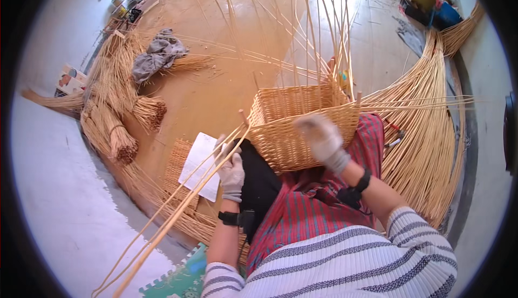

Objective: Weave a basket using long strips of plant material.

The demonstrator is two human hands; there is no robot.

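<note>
A rectangular woven basket [294, 136] rests on my lap, with long upright rods rising from it and others fanning sideways. My left hand [232, 174], in a pale glove, is wrapped round long pale rods [178, 209] at the basket's left corner; they run down past my forearm. My gloved right hand [324, 139] is over the basket's near wall, smeared by motion, so its fingers and any contents cannot be made out. Short pegs [243, 115] stick up at the basket's corners.
Cane bundles [118, 141] and grey cloth [156, 58] lie left. A white sheet [194, 166] lies on a woven panel [175, 160]. Loose canes [421, 147] and a red-handled tool [394, 128] are right; containers [450, 20] stand behind. A green foam mat [167, 282] lies below left.
</note>
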